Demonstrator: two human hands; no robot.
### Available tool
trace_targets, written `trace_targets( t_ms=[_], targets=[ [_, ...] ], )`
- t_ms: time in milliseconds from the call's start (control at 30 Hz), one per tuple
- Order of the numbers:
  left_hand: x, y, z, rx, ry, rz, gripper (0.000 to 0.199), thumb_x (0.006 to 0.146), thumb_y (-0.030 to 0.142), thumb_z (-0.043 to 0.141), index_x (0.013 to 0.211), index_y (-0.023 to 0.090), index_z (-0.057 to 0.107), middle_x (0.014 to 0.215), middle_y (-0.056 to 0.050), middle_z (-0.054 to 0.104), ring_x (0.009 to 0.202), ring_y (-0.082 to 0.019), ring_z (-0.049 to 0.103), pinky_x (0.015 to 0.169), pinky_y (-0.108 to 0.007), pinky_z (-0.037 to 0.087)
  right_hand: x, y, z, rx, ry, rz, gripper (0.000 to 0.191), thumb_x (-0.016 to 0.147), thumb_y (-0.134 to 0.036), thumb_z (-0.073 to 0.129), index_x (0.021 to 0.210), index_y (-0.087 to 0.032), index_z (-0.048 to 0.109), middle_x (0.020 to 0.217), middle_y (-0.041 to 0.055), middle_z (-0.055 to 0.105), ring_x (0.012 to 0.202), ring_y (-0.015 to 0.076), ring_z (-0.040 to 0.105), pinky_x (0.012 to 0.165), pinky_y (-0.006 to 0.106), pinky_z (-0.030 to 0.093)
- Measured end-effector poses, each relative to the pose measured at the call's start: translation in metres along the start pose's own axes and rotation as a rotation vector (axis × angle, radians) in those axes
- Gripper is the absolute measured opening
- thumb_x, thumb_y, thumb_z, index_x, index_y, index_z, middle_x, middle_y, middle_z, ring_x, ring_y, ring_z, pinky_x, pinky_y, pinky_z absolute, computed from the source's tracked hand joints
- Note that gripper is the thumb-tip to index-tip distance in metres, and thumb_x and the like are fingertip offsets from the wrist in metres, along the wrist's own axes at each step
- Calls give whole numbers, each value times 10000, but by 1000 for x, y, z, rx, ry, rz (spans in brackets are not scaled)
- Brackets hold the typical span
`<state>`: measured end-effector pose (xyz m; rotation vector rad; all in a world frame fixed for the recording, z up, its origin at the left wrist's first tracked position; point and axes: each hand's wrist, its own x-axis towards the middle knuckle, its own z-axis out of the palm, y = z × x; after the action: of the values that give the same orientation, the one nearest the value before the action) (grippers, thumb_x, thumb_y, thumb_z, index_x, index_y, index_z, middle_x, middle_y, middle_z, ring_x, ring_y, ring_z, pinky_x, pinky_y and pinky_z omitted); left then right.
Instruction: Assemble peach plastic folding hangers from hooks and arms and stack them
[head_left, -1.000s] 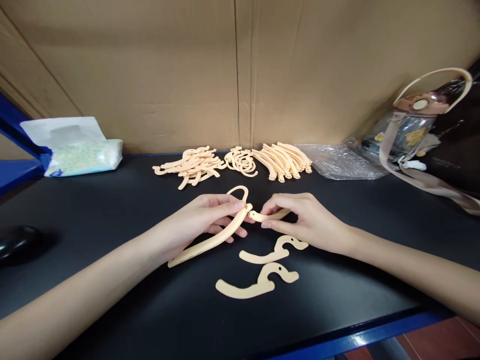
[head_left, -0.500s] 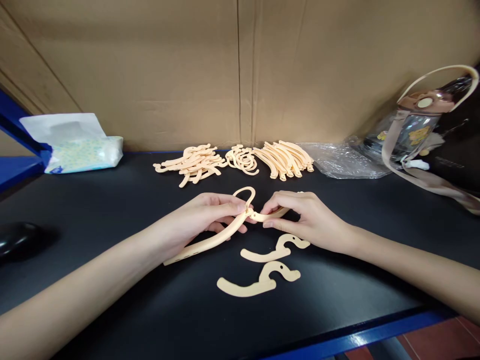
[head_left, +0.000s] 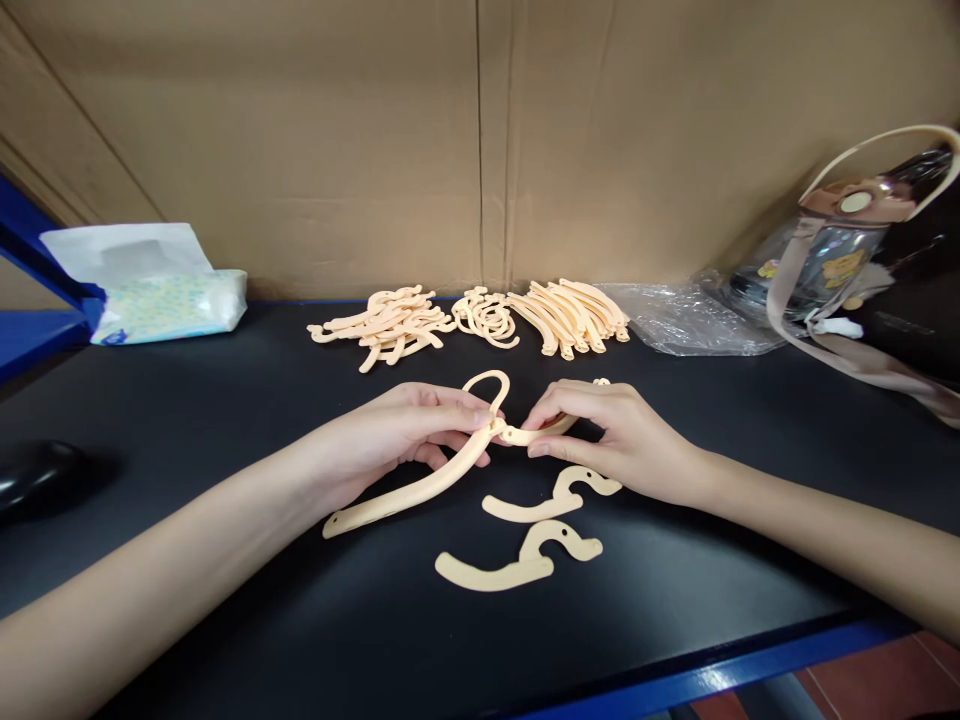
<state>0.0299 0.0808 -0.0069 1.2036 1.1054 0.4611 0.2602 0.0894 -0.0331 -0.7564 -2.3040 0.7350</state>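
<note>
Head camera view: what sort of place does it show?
Probably a small assembly workstation: sorted heaps of curved pieces lie on a black tabletop, before a cardboard-like wall, with two flat parts beside the hands.

**Tissue pack and bottle seen on opposite sides**

A tissue pack [head_left: 172,308], topped by a white sheet, is placed at the left. Below it, a black rounded object [head_left: 37,478] is cut off by the frame. A clear plastic bag [head_left: 675,322] is spread right of centre, near a strapped bottle [head_left: 851,250]. The background is filled by brown cardboard [head_left: 337,130].
</note>
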Motion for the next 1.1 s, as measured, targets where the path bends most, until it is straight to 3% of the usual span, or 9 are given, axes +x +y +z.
trace_targets(
  t_ms=[467, 567, 633, 733, 933, 1100],
  targets=[
    [0, 0, 1, 1, 64, 24, 191, 744, 363, 717, 794, 181, 689, 795, -36, 714, 707, -127, 630, 544, -166, 441, -3, -1, 3, 33, -21, 58, 93, 878, -283, 627, 877, -190, 635, 874, 5, 651, 798, 125, 647, 709, 229, 521],
    [0, -3, 13, 47, 89, 33, 161, 720, 316, 722, 765, 168, 675, 818, -37, 724, 698, -129, 623, 536, -172, 424, 0, -2, 2, 90, 73, 97, 113, 887, -303, 609, 898, -192, 624, 866, 2, 657, 797, 127, 646, 712, 233, 531],
    [-1, -5, 25, 81, 39, 8, 143, 712, 283, 720, 753, 155, 669, 756, -25, 715, 630, -110, 590, 535, -178, 423, 3, -3, 0, 122, 152, 104, 110, 878, -298, 621, 902, -191, 614, 863, -4, 657, 800, 125, 647, 733, 237, 537],
    [-4, -6, 35, 85, -35, -22, 135, 750, 280, 687, 790, 153, 665, 706, -4, 692, 609, -105, 584, 550, -186, 442, 3, -5, -2, 76, 160, 63, 104, 870, -283, 632, 890, -184, 610, 865, -3, 648, 788, 124, 650, 739, 237, 534],
    [-3, -4, 20, 58, 149, 65, 186, 821, 355, 626, 863, 180, 670, 922, -20, 715, 808, -140, 653, 658, -205, 488, -1, -4, -5, -117, 136, 11, 126, 870, -304, 638, 883, -185, 600, 852, 2, 635, 764, 122, 606, 705, 245, 484],
    [-1, -8, 14, 26, 157, 81, 249, 808, 422, 659, 936, 214, 707, 921, -19, 713, 855, -152, 648, 749, -237, 508, 2, -3, -2, -93, 29, 94, 94, 859, -259, 647, 844, -186, 590, 831, -23, 626, 741, 98, 577, 662, 218, 467]
  ],
)
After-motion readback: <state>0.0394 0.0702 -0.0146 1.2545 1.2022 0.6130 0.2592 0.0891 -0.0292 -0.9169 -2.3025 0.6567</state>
